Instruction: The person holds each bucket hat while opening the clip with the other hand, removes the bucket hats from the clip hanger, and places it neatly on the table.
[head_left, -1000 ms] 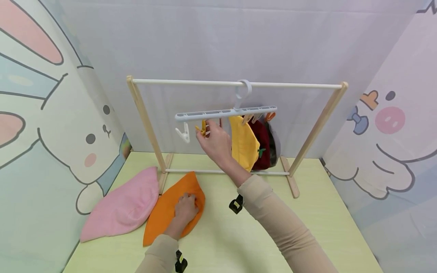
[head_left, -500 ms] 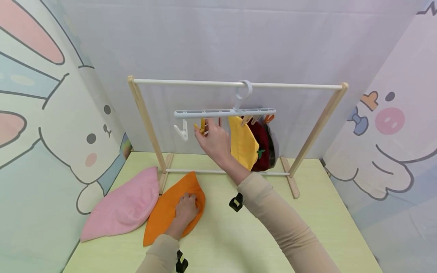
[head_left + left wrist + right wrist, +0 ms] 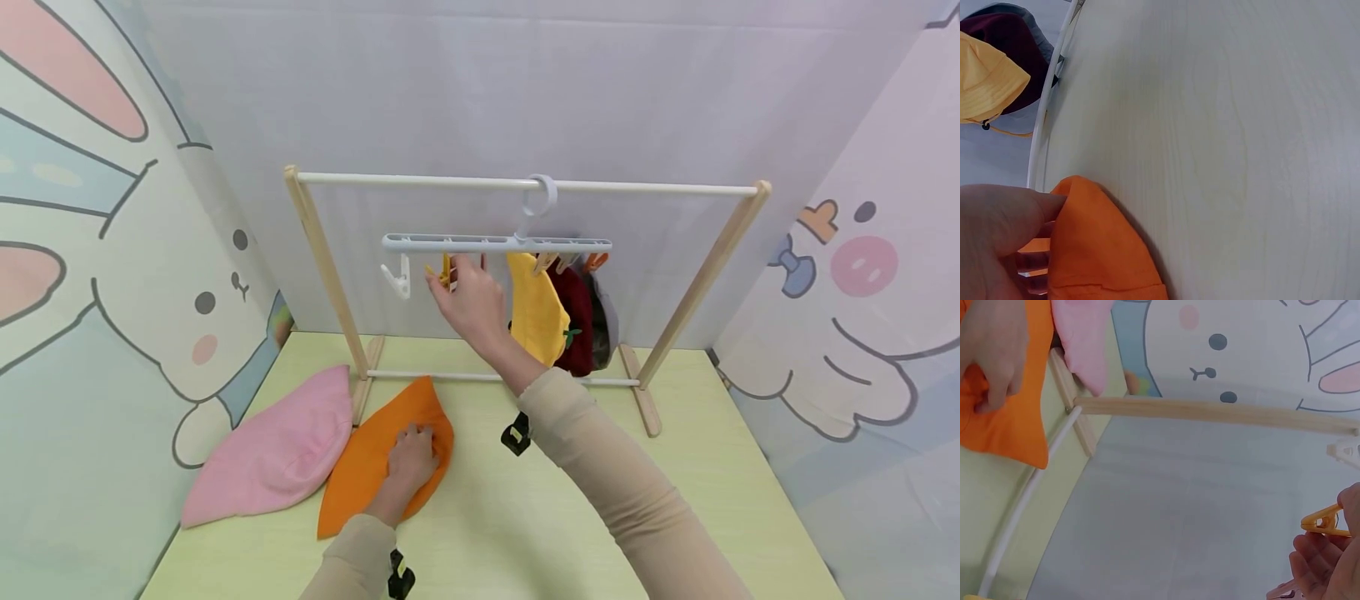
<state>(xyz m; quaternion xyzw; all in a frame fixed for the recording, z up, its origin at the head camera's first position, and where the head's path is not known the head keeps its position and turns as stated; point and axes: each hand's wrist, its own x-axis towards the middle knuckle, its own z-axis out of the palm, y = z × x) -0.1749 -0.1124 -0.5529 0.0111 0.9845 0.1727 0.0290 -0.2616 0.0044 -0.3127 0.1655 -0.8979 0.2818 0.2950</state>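
Note:
My left hand (image 3: pixel 412 460) pinches the cloth of an orange bucket hat (image 3: pixel 362 477) lying on the table; in the left wrist view its thumb and fingers are either side of the fabric (image 3: pixel 1094 240). Up at the hanger (image 3: pixel 450 243), my right hand (image 3: pixel 476 304) holds a yellow clothespin (image 3: pixel 1322 522) between thumb and fingers. No cloth sits in that clothespin's tip. A white clothespin (image 3: pixel 397 279) hangs to its left, and a pink one (image 3: pixel 1285 591) is partly hidden near the fingers. Yellow (image 3: pixel 536 312), dark red (image 3: pixel 576 312) and grey (image 3: pixel 603 321) hats hang at the right.
The hanger hooks over the white rod (image 3: pixel 420 180) of a wooden-legged rack (image 3: pixel 322 250). A pink hat (image 3: pixel 277 450) lies left of the orange one. Printed cloth walls (image 3: pixel 600 92) enclose the pale table (image 3: pixel 600 500) at the back and sides.
The hanger's left end has swung slightly back, so its bar lies nearly parallel to the rod. My right hand keeps its hold on the yellow clothespin; the left hand stays on the orange hat.

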